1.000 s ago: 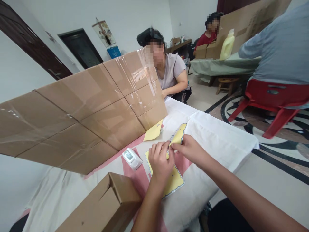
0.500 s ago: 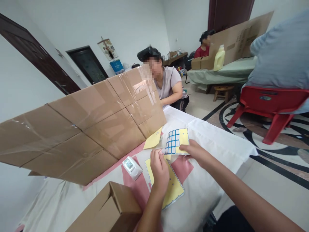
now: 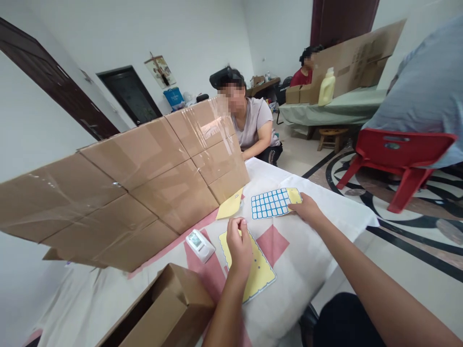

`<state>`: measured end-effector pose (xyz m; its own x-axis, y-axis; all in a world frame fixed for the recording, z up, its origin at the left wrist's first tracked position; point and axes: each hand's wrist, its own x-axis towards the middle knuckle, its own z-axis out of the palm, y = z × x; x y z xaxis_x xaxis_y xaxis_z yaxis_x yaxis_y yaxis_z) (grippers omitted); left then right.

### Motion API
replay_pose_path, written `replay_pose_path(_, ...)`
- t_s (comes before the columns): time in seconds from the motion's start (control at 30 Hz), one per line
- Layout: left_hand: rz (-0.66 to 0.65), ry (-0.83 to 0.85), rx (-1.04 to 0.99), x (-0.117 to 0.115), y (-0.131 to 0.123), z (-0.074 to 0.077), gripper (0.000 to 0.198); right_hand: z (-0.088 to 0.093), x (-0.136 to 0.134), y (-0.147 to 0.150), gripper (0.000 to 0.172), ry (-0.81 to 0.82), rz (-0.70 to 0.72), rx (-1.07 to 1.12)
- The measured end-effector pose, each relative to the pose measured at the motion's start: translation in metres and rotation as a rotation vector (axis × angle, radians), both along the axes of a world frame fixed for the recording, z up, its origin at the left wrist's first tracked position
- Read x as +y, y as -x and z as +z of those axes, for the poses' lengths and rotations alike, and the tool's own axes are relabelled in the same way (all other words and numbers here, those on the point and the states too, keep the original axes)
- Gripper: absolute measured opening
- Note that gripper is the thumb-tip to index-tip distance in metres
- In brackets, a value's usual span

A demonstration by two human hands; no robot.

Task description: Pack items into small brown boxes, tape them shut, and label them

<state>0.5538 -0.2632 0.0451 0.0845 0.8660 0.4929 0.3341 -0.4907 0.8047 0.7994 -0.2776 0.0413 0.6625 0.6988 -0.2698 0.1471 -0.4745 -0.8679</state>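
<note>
My right hand (image 3: 306,208) is closed on the right end of a yellow card (image 3: 271,203) printed with rows of white, blue-edged squares. The card is held above the tablecloth. My left hand (image 3: 238,238) is apart from it, with thumb and fingertips pinched together; anything small between them is hidden. Below that hand lies a larger yellow sheet (image 3: 258,274) with a scalloped blue edge, partly covered by my wrist. Another yellow paper (image 3: 229,205) rests against the foot of the cardboard screen. To the left of my left hand sits a white device with a small screen (image 3: 200,246).
A tall cardboard screen (image 3: 155,173) stands along the table's far left side. An open cardboard box (image 3: 181,294) is at the near left. Behind the screen a person (image 3: 255,120) crouches. A red chair (image 3: 401,154) with someone seated is at right.
The gridded card has moved right in my right hand and now shows more of its squares. My left hand has come off its left edge and remains pinched.
</note>
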Motion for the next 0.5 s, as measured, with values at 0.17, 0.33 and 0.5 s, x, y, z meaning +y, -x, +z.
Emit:
replay_pose_path(0.17,0.0,-0.007,-0.006,0.003,0.0,-0.004,0.022,0.0,0.015,0.007,0.077,-0.004,-0.011,-0.038)
replay_pose_path(0.33,-0.012,-0.016,0.0,0.005,0.003,-0.006,0.024,0.031,0.007,0.017,0.076,-0.014,0.032,-0.363)
replay_pose_path(0.5,-0.047,-0.045,0.014,0.003,0.002,-0.002,0.025,0.062,-0.015,0.054,0.034,-0.425,0.634,-0.393)
